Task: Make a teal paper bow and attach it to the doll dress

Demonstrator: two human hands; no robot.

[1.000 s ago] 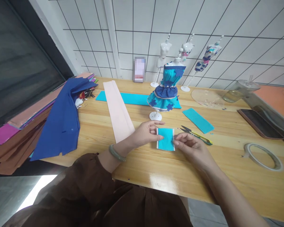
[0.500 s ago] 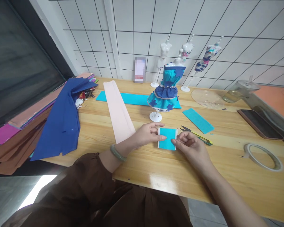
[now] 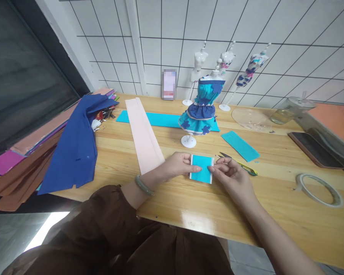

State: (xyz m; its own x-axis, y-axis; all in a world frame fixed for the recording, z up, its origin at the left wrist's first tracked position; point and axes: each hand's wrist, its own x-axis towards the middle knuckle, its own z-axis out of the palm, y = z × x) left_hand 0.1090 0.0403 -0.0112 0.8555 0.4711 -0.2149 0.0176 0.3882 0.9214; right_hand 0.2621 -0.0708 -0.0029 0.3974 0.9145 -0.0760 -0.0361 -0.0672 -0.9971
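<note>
A small turquoise rectangle of crepe paper (image 3: 201,173) with white strips along its two side edges is held up just above the table. My left hand (image 3: 177,166) pinches its left side, thumb lying across the front. At the right edge, my right hand (image 3: 232,175) grips it between thumb and fingers. Just behind my right hand lie yellow-handled thread snips (image 3: 248,169), partly hidden by it. Beyond the paper stands a mini dress form (image 3: 205,103) in a turquoise and dark blue ruffled dress.
Folded pale pink paper (image 3: 141,133) crosses a long turquoise strip (image 3: 163,120). Another turquoise piece (image 3: 240,146) lies right. A tape roll (image 3: 319,190), a phone (image 3: 315,150) and a lidded cup (image 3: 286,110) are further right. Dark blue paper (image 3: 71,149) heaps at left.
My left fingers, stretched behind the paper's top edge before, have curled in behind it. The turquoise piece has shifted very slightly left and tilted a little.
</note>
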